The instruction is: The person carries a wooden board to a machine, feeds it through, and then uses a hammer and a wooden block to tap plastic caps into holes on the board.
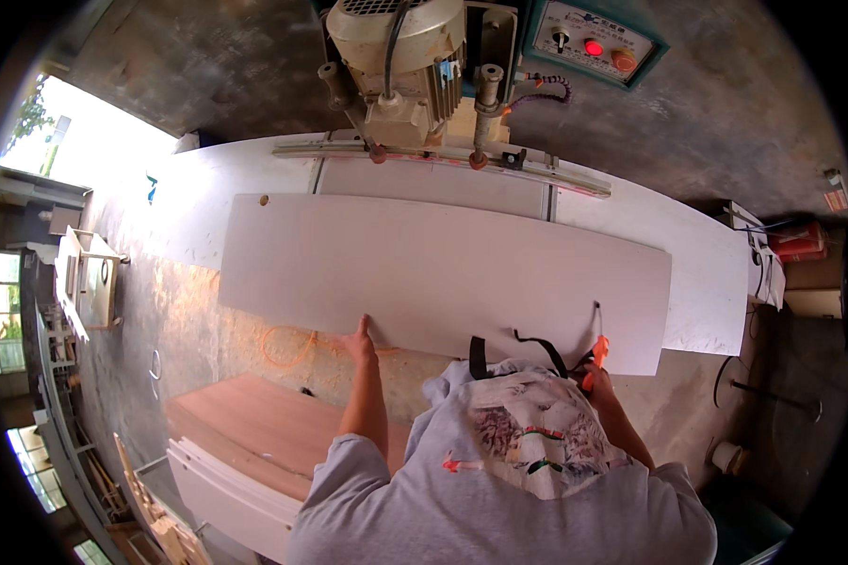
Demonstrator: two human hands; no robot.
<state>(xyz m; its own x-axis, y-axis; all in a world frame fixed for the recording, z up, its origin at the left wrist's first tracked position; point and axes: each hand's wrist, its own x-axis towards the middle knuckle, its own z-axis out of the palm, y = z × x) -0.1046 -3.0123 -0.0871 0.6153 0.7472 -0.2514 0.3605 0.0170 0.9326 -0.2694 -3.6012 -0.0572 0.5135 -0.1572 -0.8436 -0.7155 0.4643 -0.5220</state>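
A long, pale flat board (pixel 443 259) lies across the white machine table, with one round hole near its far left corner. My left hand (pixel 358 341) grips the near edge of the board left of centre; its thumb points up and the other fingers are mostly hidden. In my right hand (pixel 591 374) is an orange air blow gun (pixel 600 350), its thin nozzle pointing away from me over the board's right end. The fingers of that hand are partly covered by the gun and a dark strap.
A drilling machine with a motor (pixel 400 52) stands beyond the board, with two clamp cylinders and a fence rail (pixel 443 158). A control panel (pixel 594 42) is at the far right. Stacked brown boards (pixel 245 419) and an orange hose (pixel 287 361) are at lower left.
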